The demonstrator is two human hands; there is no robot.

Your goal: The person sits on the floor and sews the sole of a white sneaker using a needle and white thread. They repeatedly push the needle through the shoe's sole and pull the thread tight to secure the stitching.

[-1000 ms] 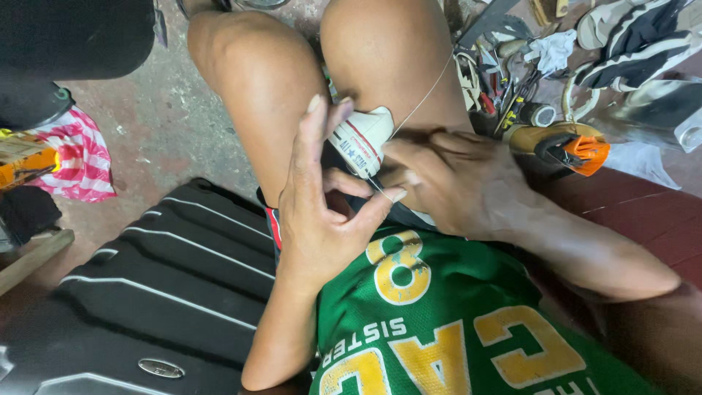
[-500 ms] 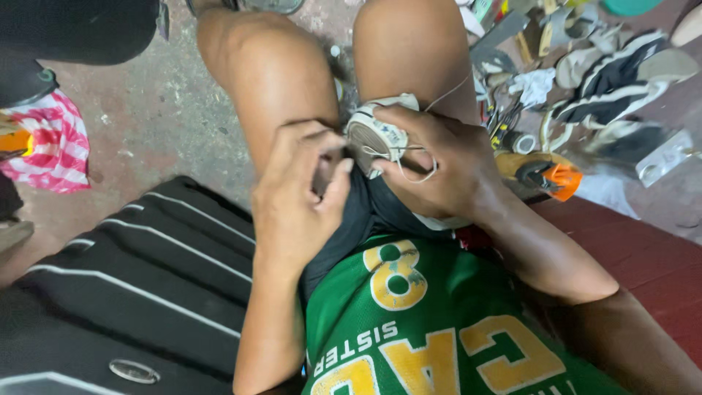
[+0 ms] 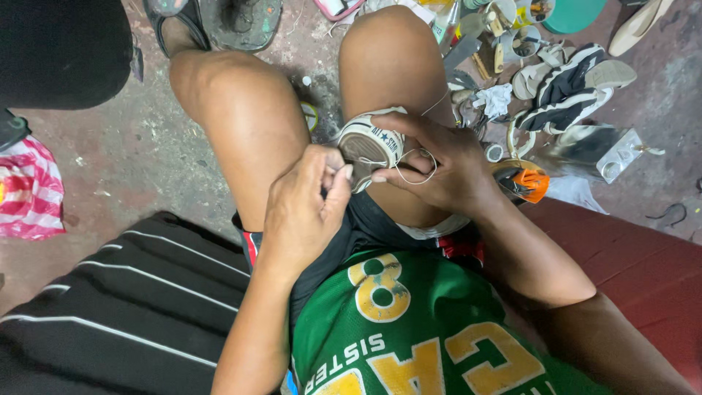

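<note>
A small worn grey sneaker [image 3: 369,143] rests heel-up on my lap between my thighs. My right hand [image 3: 439,164] wraps over its top and side and holds it, with a thin pale thread [image 3: 418,170] looped across the fingers. Just left of the heel, my left hand [image 3: 303,208] has thumb and fingertips pinched together on something too small to make out, likely the thread's end or a needle.
Past my right knee the floor holds several sandals and shoes [image 3: 567,80], tools, small pots and an orange-handled tool [image 3: 528,181]. A black striped bag [image 3: 124,314] lies at lower left, a red-and-white plastic bag [image 3: 28,192] at far left, a red ledge [image 3: 636,256] at right.
The view has shifted so my knees sit lower in frame. My left hand has gone from spread fingers to a closed pinch beside the heel. My right hand has stayed on the sneaker.
</note>
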